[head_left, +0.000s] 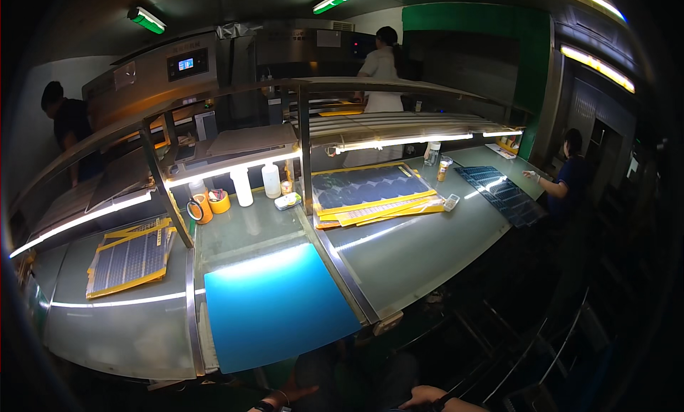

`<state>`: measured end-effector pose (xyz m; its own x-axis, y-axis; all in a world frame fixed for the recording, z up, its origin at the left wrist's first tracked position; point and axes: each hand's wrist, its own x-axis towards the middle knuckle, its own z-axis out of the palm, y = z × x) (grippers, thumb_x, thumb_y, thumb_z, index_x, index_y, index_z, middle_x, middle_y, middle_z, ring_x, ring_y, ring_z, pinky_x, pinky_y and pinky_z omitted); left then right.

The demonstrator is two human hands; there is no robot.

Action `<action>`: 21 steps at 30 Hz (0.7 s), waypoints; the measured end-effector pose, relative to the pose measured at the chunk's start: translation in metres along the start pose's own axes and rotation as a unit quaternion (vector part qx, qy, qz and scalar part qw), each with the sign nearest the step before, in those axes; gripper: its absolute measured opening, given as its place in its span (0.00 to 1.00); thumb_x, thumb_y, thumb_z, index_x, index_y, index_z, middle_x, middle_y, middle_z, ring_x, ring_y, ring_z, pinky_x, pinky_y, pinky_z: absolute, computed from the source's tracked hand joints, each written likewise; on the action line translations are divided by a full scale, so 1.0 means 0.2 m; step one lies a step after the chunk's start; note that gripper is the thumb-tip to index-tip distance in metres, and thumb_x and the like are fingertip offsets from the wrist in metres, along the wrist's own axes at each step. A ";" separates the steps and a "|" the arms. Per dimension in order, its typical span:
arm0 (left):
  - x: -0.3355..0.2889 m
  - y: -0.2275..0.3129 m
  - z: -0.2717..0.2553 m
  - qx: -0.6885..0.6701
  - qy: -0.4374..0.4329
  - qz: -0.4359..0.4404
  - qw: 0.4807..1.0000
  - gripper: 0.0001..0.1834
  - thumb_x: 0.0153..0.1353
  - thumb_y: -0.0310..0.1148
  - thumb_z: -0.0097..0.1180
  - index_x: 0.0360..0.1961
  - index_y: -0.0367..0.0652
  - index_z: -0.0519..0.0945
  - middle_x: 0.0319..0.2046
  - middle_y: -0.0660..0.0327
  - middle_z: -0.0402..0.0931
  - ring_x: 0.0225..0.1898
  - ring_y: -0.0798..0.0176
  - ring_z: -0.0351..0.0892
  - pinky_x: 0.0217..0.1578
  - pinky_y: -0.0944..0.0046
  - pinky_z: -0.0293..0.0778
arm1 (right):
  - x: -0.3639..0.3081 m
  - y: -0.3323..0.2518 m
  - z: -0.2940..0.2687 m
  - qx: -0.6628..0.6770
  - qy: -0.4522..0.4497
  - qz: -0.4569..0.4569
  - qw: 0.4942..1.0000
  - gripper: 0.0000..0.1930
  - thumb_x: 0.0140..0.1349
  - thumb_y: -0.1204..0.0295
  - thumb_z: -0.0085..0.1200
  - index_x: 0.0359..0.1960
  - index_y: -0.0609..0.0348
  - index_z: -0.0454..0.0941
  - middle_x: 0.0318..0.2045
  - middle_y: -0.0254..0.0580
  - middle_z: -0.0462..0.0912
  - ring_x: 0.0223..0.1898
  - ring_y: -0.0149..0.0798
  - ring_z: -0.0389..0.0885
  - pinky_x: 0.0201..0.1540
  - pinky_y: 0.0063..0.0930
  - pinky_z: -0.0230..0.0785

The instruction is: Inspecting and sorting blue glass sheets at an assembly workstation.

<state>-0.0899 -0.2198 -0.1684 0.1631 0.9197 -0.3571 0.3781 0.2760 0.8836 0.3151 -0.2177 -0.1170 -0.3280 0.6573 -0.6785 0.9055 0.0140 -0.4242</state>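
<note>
At the lower edge, below the bench, my left hand (298, 392) is held low by my dark-clothed legs (356, 373), its thumb and fingers apart. My right hand (425, 395) lies at the other leg with its fingers stretched out, partly cut off by the frame. Neither hand holds anything. Nearest to both is a smooth blue sheet (278, 312), flat on the bench in front of me and reaching over its front edge. A light strip reflects brightly along its far side.
Yellow-framed patterned screens are stacked left (132, 259) and right (377, 194). Bottles (271, 180) and an orange tape roll (200, 210) stand behind the sheet. A metal shelf post (306, 148) rises there. At right a person (563, 177) handles a dark patterned sheet (499, 191); two others stand behind.
</note>
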 end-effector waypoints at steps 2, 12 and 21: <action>0.01 -0.03 0.00 -0.014 0.007 0.005 1.000 0.63 0.37 0.58 0.69 0.65 0.37 0.44 0.63 0.47 0.52 0.65 0.52 0.53 0.63 0.56 0.55 | -0.01 -0.02 -0.02 0.002 -0.006 0.005 1.000 0.36 0.36 0.41 0.64 0.25 0.70 0.79 0.24 0.58 0.80 0.27 0.51 0.78 0.32 0.40 0.69; 0.03 -0.05 0.00 0.013 -0.004 0.002 1.000 0.66 0.37 0.61 0.68 0.66 0.36 0.41 0.64 0.46 0.49 0.66 0.51 0.51 0.64 0.57 0.53 | -0.02 -0.04 -0.03 -0.005 -0.010 0.008 1.000 0.39 0.34 0.39 0.64 0.29 0.71 0.79 0.28 0.60 0.80 0.32 0.53 0.79 0.37 0.40 0.69; 0.02 -0.03 -0.01 0.016 -0.015 -0.015 1.000 0.67 0.37 0.62 0.66 0.66 0.36 0.39 0.65 0.46 0.47 0.66 0.51 0.49 0.65 0.57 0.52 | -0.03 -0.03 -0.03 0.009 -0.012 0.014 1.000 0.38 0.34 0.39 0.64 0.26 0.70 0.79 0.26 0.58 0.80 0.30 0.52 0.79 0.35 0.40 0.69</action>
<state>-0.0923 -0.2177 -0.1740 0.1785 0.9025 -0.3921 0.4122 0.2932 0.8626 0.3128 -0.2165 -0.1069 -0.3093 0.6387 -0.7045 0.9093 -0.0184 -0.4158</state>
